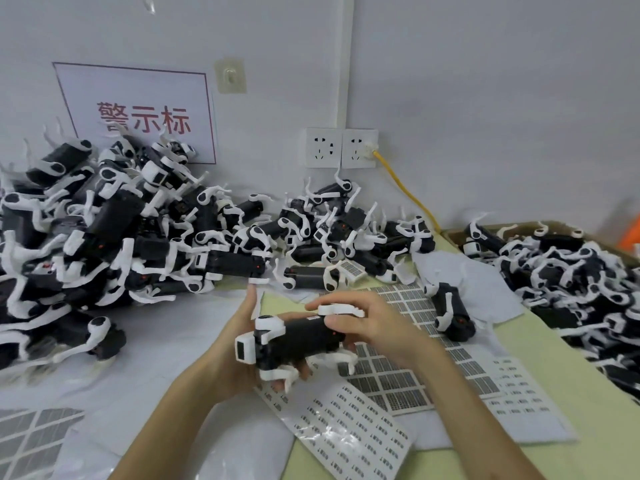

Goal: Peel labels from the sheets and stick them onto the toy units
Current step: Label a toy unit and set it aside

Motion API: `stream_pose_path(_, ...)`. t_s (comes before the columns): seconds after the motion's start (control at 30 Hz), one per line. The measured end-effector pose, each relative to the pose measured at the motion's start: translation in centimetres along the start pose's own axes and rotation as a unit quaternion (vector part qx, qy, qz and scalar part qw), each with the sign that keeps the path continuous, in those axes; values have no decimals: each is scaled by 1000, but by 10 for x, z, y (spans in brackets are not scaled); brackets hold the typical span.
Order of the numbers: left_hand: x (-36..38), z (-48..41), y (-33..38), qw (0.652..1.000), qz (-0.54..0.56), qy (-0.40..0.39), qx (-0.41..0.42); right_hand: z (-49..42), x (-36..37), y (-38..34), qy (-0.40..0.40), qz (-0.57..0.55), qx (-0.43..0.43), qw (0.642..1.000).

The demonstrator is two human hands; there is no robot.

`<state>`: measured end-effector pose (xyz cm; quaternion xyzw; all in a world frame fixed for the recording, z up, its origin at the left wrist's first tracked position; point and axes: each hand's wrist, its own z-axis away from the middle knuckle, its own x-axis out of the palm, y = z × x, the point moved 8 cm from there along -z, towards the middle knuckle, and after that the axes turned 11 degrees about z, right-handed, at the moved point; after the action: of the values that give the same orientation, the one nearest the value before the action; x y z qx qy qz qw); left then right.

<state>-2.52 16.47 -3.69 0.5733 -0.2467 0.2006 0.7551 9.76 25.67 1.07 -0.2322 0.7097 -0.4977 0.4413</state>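
Toy unit (304,337) held over the label sheets (398,382)
A heap of toys (86,237) lies far left. The left hand (239,344) cradles the toy unit, fingers curled beneath its matte black body; the right hand (367,323) grips the other end. Better to steady it and press the label flat on smooth plastic, clear of the thin white legs. The glossy sheets lie just beneath

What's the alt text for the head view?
The left hand and right hand hold a black-and-white toy unit over label sheets. A big pile of the same toys lies at left, and more fill a cardboard box at right.
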Motion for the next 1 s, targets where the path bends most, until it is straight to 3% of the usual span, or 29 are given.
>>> stream_pose_path(0.07, -1, -3, 5, 999, 14, 9, 41, 0, -10, 0, 29, -36, 1, 999)
stream_pose_path(0.13, -11, -3, 17, 992, 42, 60, 104, -1, -25, -1, 79, -155, -7, 985)
stream_pose_path(0.17, -16, -2, 22, 986, 55, 77, 134, 0, -37, -1, 119, -248, -27, 961)
stream_pose_path(0.23, -22, 1, 33, 976, 62, 104, 183, 6, -66, 5, 207, -443, -73, 869)
stream_pose_path(0.27, -26, 4, 37, 970, 65, 119, 203, 10, -78, 9, 241, -500, -94, 826)
stream_pose_path(0.3, -29, 7, 40, 964, 69, 134, 219, 14, -87, 13, 263, -517, -103, 808)
stream_pose_path(0.53, -35, 9, 44, 953, 32, 179, 242, 11, -84, 35, 299, -458, -28, 837)
stream_pose_path(0.73, -22, 4, 33, 935, -206, 218, 188, 7, -70, 31, 301, -215, -1, 929)
stream_pose_path(0.87, -1, 3, 29, 887, -382, 172, 194, 0, -54, 23, 297, -29, 21, 954)
stream_pose_path(1.0, 5, -4, 14, 846, -510, 87, 126, -24, -38, 7, 241, 115, 25, 963)
